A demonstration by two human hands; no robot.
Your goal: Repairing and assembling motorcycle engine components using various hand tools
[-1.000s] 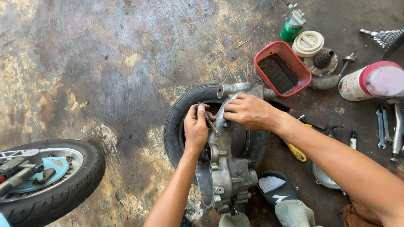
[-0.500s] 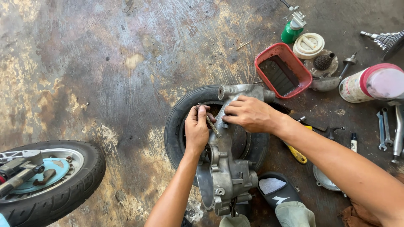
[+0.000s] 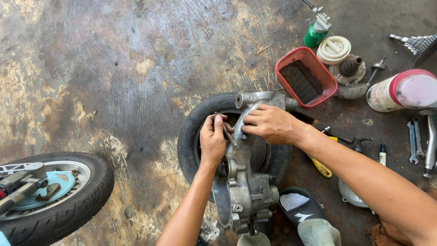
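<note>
Bare floor (image 3: 114,68) open to the left; clutter crowds the right. Casing (image 3: 243,182) lies on tyre (image 3: 189,136), centre. Right hand (image 3: 268,124) flat on casing top, fingers together. Left hand (image 3: 213,139) pinches thin tool (image 3: 226,132) beside casing's left edge.

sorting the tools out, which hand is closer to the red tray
Right. The right hand rests on the metal engine casing just below-left of the red tray; the left hand sits farther left, holding a thin tool.
</note>
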